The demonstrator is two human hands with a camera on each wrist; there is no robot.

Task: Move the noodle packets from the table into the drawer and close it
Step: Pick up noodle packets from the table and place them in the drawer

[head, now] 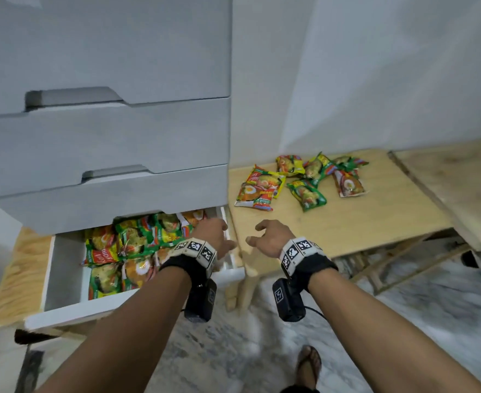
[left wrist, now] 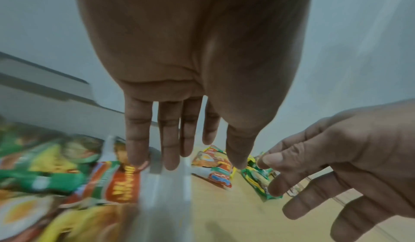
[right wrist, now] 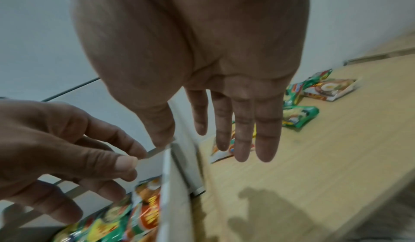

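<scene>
Both hands are empty, which puts this between loads: part of the batch is stowed and part still waits. In the head view the left hand hangs at the centre of the frame over the right-hand end of the open drawer, fingers loose and spread, gripping nothing; its wrist view shows straight fingers pointing down at the drawer's white side wall. The right hand sits just to the right of it, above the near left corner of the table, fingers relaxed and slightly curled, also holding nothing. The two hands are close together but not touching. The packets in the drawer fill its right part at lower left of the frame, lying flat and overlapping, while the left part shows bare white floor. The packets on the table lie in a loose cluster at centre right, well beyond the right hand, some overlapping each other. By my reading the job is roughly half done. The next move calls for a reach forward and to the right to the cluster, most easily the nearest red-and-yellow packet, then a carry back to the bare part of the drawer. The drawer should stay open until the table holds no more packets.
</scene>
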